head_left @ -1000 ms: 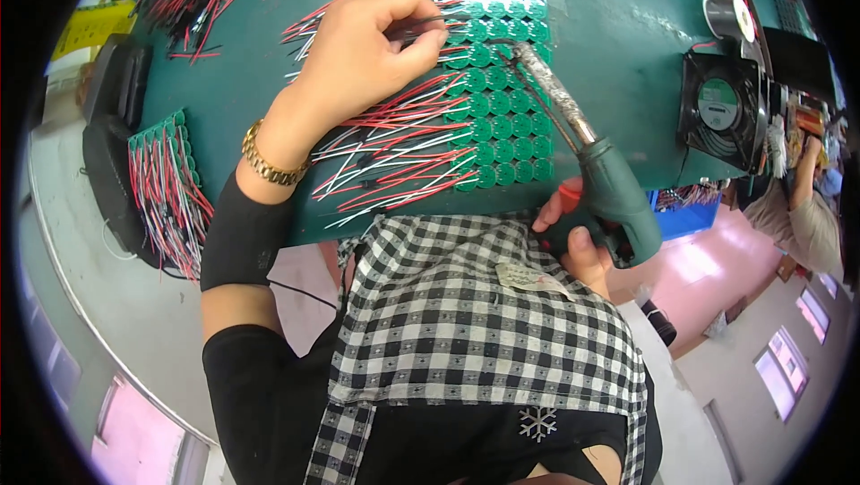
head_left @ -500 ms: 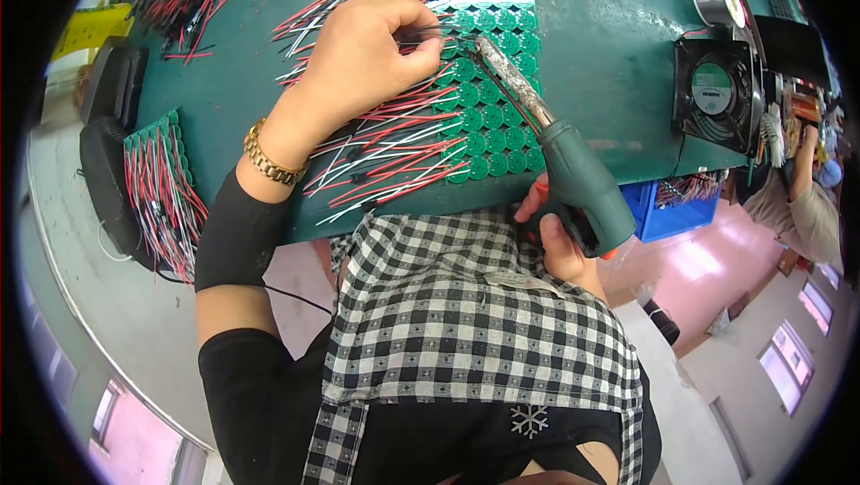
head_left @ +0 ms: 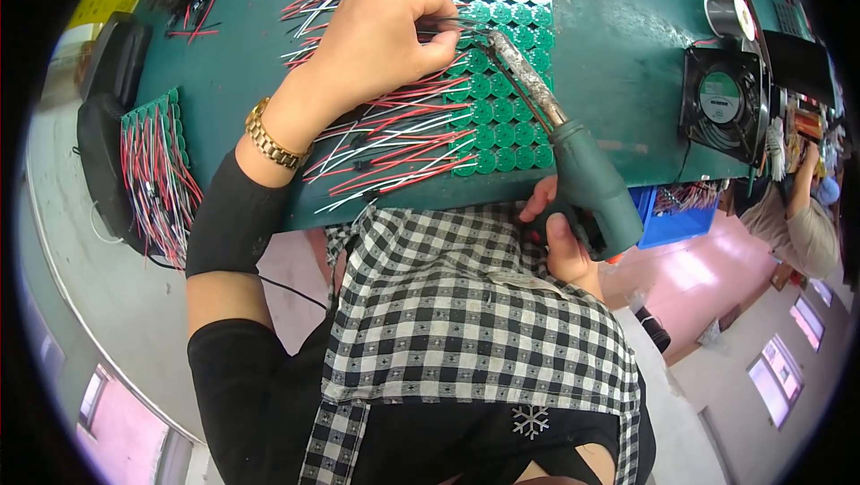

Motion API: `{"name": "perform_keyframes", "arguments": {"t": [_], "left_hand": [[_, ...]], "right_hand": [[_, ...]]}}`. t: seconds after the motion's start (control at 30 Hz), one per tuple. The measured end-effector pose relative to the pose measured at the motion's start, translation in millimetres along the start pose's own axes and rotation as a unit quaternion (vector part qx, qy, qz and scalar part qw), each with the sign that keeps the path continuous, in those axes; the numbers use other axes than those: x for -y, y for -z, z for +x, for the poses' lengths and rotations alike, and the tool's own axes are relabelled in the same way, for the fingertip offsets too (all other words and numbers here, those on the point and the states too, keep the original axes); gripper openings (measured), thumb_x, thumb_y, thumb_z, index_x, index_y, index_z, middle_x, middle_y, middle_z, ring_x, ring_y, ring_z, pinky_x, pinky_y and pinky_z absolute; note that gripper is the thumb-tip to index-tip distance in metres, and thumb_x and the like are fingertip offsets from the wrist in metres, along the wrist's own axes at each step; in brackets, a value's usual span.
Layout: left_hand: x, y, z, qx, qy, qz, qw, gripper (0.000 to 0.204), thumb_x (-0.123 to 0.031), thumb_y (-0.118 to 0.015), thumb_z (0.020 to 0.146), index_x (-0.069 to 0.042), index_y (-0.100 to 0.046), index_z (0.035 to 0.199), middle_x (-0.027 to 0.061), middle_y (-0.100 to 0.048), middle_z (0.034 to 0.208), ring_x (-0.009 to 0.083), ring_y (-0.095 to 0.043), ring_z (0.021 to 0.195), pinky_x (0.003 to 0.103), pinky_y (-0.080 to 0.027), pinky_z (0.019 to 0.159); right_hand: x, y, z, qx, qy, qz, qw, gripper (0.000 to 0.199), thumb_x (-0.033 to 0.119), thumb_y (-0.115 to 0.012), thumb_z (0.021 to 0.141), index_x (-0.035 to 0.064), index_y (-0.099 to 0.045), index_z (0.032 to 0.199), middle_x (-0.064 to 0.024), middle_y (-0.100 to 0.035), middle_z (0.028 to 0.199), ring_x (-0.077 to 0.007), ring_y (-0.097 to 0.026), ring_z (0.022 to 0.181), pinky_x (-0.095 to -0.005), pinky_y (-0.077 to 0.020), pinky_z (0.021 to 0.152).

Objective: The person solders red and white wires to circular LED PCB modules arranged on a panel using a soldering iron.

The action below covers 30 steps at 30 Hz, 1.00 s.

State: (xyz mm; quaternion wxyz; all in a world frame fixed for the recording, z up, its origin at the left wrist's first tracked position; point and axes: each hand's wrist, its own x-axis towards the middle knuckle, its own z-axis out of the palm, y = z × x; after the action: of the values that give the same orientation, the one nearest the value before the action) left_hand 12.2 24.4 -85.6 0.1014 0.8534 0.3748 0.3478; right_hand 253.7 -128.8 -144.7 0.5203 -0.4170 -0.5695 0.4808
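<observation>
Clock directions are read on the picture, 12 at the top. The left hand (head_left: 385,42) has its thumb and index finger pinched together on a thin dark wire (head_left: 472,30), whose end points toward 3 o'clock, dipping slightly toward 4. The green circuit board panel (head_left: 507,111) lies flat on the table (head_left: 618,82) from 3 to 5 o'clock of those fingers, with its long axis from 12 to 6. Red and white wires (head_left: 403,118) fan out from its 9 o'clock edge, partly under the left forearm.

The right hand (head_left: 566,248), between 4 and 5 o'clock of the left one, has its fingers curled around the handle of a green soldering gun (head_left: 596,185); some are hidden behind it. The gun's axis runs from 5 o'clock at the handle to 11 at its tip, and that tip sits just beside the wire's end; I cannot tell whether they touch. Of the 2 hands, the left is much nearer to this meeting spot; only the tool's barrel reaches it from the right hand.

A black fan (head_left: 718,97) stands between 3 and 4 o'clock of the tip, with a spool (head_left: 727,17) at the fan's 12 o'clock. A 2nd wired panel (head_left: 161,171) is at 8 o'clock from the left hand.
</observation>
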Motion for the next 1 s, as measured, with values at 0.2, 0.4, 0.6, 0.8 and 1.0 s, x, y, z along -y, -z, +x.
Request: {"name": "perform_keyframes", "arguments": {"t": [0.2,0.4,0.6,0.8,1.0], "left_hand": [[-10.2,19.1,5.6,-0.040,0.008,-0.016,0.999,0.012,-0.011,-0.067,0.069,-0.001,-0.062,0.073,0.0083,-0.056,0.073,0.0236,-0.059,0.065,0.033,-0.048,0.059],[-20.5,41.7,6.4,-0.024,0.008,-0.009,1.000,0.009,-0.001,-0.065,0.071,0.003,-0.062,0.078,0.0054,-0.055,0.075,0.0133,-0.057,0.064,0.024,-0.049,0.060],[-34.7,47.7,36.5,-0.035,0.028,-0.040,0.998,0.011,-0.009,-0.067,0.069,0.000,-0.061,0.073,0.0073,-0.055,0.071,0.0216,-0.058,0.064,0.032,-0.048,0.059],[-43.5,55.7,47.8,-0.020,0.057,-0.032,0.998,0.007,-0.002,-0.065,0.071,0.000,-0.062,0.077,0.0013,-0.052,0.076,0.0072,-0.049,0.062,0.022,-0.040,0.054],[-44.9,57.6,40.7,-0.012,0.053,-0.071,0.996,0.009,0.000,-0.065,0.071,0.001,-0.063,0.079,0.0026,-0.053,0.078,0.0072,-0.052,0.065,0.021,-0.044,0.056]], "right_hand": [[17.4,-1.6,-5.1,-0.042,-0.003,0.113,0.993,0.058,0.036,-0.066,0.080,-0.0007,-0.045,0.119,-0.0099,-0.052,0.085,-0.0190,-0.053,0.076,-0.0345,-0.0487,0.067],[42.0,-10.2,-10.5,-0.116,0.187,0.165,0.962,0.050,0.023,-0.062,0.081,0.0009,-0.041,0.121,-0.0131,-0.052,0.083,-0.0233,-0.053,0.075,-0.0361,-0.0484,0.070],[56.7,32.0,-6.6,-0.112,0.092,0.184,0.972,0.043,0.014,-0.059,0.080,0.0029,-0.042,0.117,-0.0120,-0.051,0.079,-0.0214,-0.052,0.067,-0.0344,-0.0475,0.066],[65.7,45.7,-3.0,-0.142,0.133,0.200,0.960,0.041,0.013,-0.057,0.081,0.0011,-0.041,0.117,-0.0121,-0.050,0.078,-0.0204,-0.051,0.064,-0.0324,-0.0464,0.062],[67.3,43.1,-21.9,-0.134,0.068,0.209,0.966,0.041,0.013,-0.058,0.081,0.0012,-0.042,0.116,-0.0115,-0.050,0.078,-0.0199,-0.052,0.063,-0.0320,-0.0479,0.062]]}}
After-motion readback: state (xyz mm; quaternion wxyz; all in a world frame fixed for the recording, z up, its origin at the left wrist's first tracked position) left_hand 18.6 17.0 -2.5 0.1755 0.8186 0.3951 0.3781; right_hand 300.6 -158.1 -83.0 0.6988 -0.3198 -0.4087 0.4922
